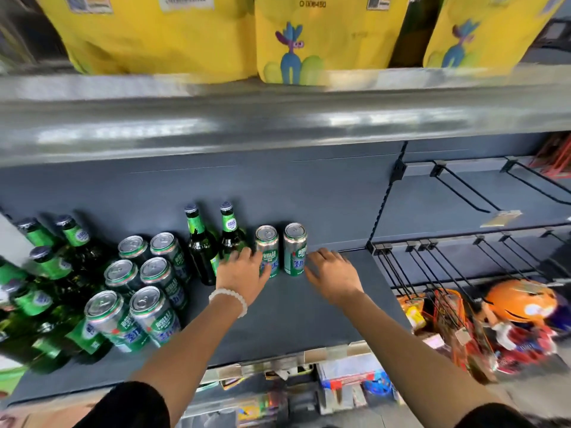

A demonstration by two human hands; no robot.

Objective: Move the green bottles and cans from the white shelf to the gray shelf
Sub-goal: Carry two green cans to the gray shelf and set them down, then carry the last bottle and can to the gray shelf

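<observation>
Two green cans stand side by side at the back of the gray shelf: a left can and a right can. My left hand lies low with fingers spread, its thumb across the left can's base and its fingertips near a green bottle. My right hand hovers just right of the right can, fingers apart and holding nothing. A second green bottle stands to the left. Several more green cans and green bottles crowd the shelf's left part.
A gray upper shelf edge overhangs, loaded with yellow packages. To the right, black wire hooks stick out, with orange and red toys hanging below. Boxed goods sit under the shelf's front lip.
</observation>
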